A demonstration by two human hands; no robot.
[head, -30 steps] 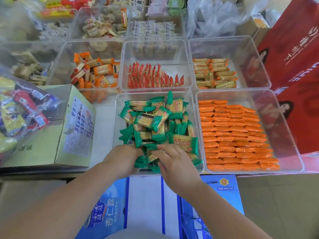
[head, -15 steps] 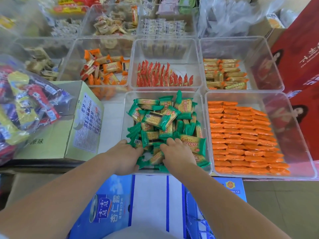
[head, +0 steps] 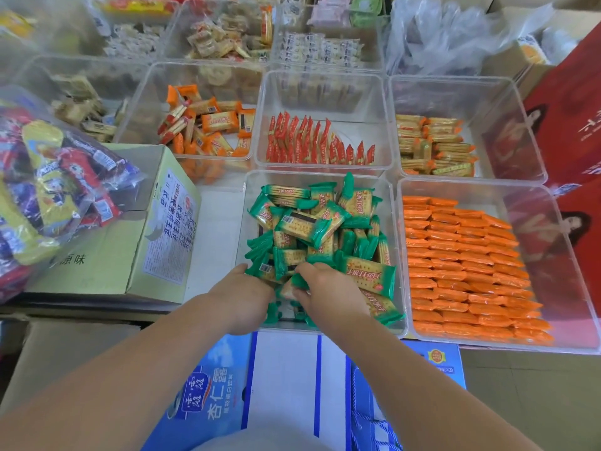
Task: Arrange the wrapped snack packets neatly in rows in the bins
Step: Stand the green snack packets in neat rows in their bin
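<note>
A clear plastic bin (head: 392, 203) in front of me holds a loose heap of green-wrapped cracker packets (head: 312, 229). Both hands are down in its near end. My left hand (head: 242, 292) has its fingers curled into packets at the near left corner. My right hand (head: 328, 291) pinches a green packet between thumb and fingers near the middle. The fingertips of both are hidden among the packets. To the right, a bin (head: 582, 307) holds orange packets (head: 465, 271) laid in tidy rows.
Behind stand bins of red packets (head: 312, 141), orange cracker packets (head: 208, 125) and yellow-orange bars (head: 435, 144). A green carton (head: 156, 229) with a bag of mixed sweets (head: 48, 183) sits on the left. Red boxes (head: 572, 125) stand right; a blue drinks carton (head: 214, 388) lies below.
Both hands have pushed a little deeper into the near end of the green packet bin and closed in together. The view has shifted slightly.
</note>
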